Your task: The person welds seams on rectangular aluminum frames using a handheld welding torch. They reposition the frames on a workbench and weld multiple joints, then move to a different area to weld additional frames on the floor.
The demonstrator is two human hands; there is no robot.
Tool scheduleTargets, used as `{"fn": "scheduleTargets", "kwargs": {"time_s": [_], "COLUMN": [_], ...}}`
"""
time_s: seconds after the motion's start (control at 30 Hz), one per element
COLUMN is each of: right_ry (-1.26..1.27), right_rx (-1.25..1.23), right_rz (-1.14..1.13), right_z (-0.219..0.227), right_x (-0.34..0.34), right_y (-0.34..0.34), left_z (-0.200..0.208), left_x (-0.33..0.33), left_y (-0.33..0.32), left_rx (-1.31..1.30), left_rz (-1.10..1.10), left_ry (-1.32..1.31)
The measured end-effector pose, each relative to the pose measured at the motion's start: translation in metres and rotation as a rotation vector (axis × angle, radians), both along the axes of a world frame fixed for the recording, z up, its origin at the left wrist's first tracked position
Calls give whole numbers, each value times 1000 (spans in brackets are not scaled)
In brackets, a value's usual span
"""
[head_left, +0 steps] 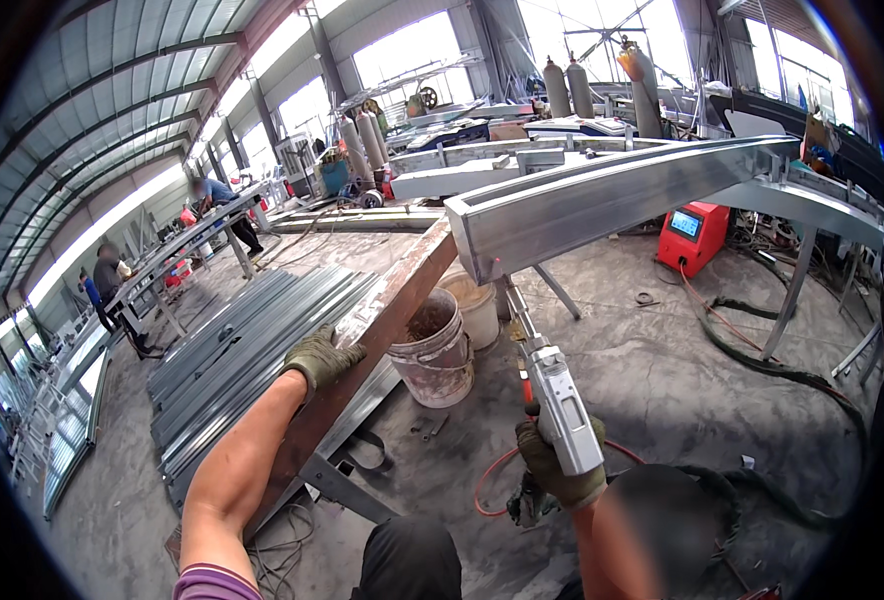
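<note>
My left hand [324, 358], in an olive glove, is closed over the top edge of a long, rusty brown steel beam [387, 315]. The beam slants from the lower left up to the middle. In my gloved right hand [552, 465] is a silver welding gun [562, 400], gripped near its rear and pointing away from me. Its thin nozzle [507, 287] is at the lower corner of a shiny hollow metal frame [602, 215], where a small reddish glow shows. Whether the nozzle touches the metal, I cannot tell. A red hose [492, 480] loops below the gun.
Two dirty buckets [432, 370] stand beside the brown beam. Stacked metal profiles [252, 350] lie on the floor at left. A red machine with a screen [692, 235] sits at right, near dark cables [772, 375]. Gas cylinders [642, 90] stand behind. People work at left benches [177, 245].
</note>
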State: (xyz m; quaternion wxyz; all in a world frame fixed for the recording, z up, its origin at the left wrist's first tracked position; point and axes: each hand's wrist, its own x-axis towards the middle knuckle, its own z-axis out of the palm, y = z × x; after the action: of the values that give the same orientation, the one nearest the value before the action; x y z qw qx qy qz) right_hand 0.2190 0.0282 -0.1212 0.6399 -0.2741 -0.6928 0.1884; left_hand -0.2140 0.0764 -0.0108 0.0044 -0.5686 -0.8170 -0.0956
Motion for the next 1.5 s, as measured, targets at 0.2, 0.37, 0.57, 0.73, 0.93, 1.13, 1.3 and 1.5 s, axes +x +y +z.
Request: {"fn": "scheduleTargets", "kwargs": {"time_s": [0.2, 0.37, 0.57, 0.73, 0.93, 1.13, 1.3, 1.5], "right_ry": [-51, -41, -40, -71, -129, -165, -173, -192], "right_rx": [-14, -69, -49, -3, 57, 98, 107, 22], "right_rz": [75, 124, 115, 98, 55, 10, -6, 8], "right_z": [3, 5, 1, -2, 3, 5, 7, 4], "right_x": [10, 7, 6, 3, 3, 4, 1, -4], "right_y": [-4, -9, -5, -1, 1, -3, -8, -11], "left_z": [-3, -6, 2, 2, 7, 6, 13, 9], "left_x": [-2, -6, 2, 1, 8, 9, 11, 6], "left_y": [-1, -1, -2, -3, -4, -5, -13, -6], "left_rx": [30, 43, -5, -1, -17, -12, -19, -57], "left_rz": [7, 15, 3, 4, 11, 11, 6, 8], "left_ry": [31, 40, -5, 1, -9, -18, -29, -26]}}
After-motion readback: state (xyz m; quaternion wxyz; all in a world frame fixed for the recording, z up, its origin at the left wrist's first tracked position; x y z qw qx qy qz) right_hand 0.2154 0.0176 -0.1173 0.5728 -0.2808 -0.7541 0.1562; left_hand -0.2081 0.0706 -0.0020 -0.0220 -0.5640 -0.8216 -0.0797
